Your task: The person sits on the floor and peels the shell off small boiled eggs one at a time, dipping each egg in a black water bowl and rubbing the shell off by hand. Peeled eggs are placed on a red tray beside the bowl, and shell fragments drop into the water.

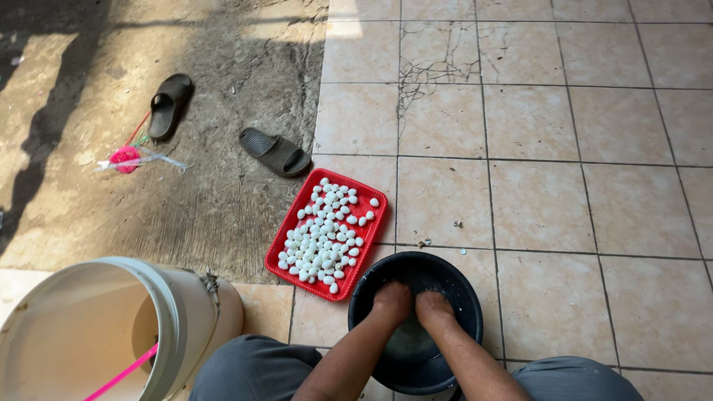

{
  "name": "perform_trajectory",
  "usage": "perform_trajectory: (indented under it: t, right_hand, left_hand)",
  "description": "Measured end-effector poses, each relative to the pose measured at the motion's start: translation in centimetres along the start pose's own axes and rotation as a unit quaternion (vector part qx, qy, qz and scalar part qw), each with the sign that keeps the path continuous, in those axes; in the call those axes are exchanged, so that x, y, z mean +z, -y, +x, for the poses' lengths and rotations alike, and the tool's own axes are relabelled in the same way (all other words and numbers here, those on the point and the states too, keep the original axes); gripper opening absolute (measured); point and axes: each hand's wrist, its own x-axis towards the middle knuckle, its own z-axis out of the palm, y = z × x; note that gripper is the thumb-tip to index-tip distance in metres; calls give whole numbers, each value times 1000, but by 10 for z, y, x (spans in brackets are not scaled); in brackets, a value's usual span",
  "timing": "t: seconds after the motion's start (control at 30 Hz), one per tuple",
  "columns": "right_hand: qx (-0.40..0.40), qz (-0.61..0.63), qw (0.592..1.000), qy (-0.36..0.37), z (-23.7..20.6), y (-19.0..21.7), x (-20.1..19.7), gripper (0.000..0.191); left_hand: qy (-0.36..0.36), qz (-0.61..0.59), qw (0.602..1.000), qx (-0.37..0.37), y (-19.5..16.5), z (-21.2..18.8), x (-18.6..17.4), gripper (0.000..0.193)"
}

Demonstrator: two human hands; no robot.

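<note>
Basin: black round basin [466,297] on the tiled floor [564,200], between the person's knees; both hands are sunk in it.
Left hand: left hand [391,298] down in the basin, fingers hidden below the wrist; whether its grip is closed on anything I cannot tell.
Right hand: right hand [434,306] just beside the left, touching or nearly so; its grip is likewise hidden.
Handling, basin: judged stiff plastic, likely holding water, so heavy and prone to slosh; best taken by the rim on two opposite sides.
Peeled eggs: small white peeled eggs [327,234] heaped in a red tray [286,271], just left of the basin, touching its rim or nearly.
Handling, eggs: judged soft, wet, slippery and easily torn; pinch lightly or scoop with cupped fingers.
Handling, tray: light, shallow, flexible; lift by both short edges, level.
Shell bits: a few specks [425,242] on the tiles just beyond the basin.
Bucket: cream bucket [186,312] tipped on its side, left of the basin, a pink stick [122,373] inside.
Sandals: two dark sandals [275,151] on bare concrete, beyond the tray.
Pink toy: pink plastic thing [125,158] far left of the sandals.
Labels, signs: none visible anywhere.
</note>
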Motion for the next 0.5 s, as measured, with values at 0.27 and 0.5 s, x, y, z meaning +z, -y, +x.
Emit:
perform_trajectory:
  t: [0.27, 0.5]
  right_hand:
    - [-134, -149, 966, 163, -17, 6, 10, 28]
    - [-158, -157, 961, 164, -30, 9, 9, 30]
  left_hand:
    - [148, 21, 989, -5, 1, -10, 17, 35]
    - [159, 29, 987, 26, -2, -26, 9, 33]
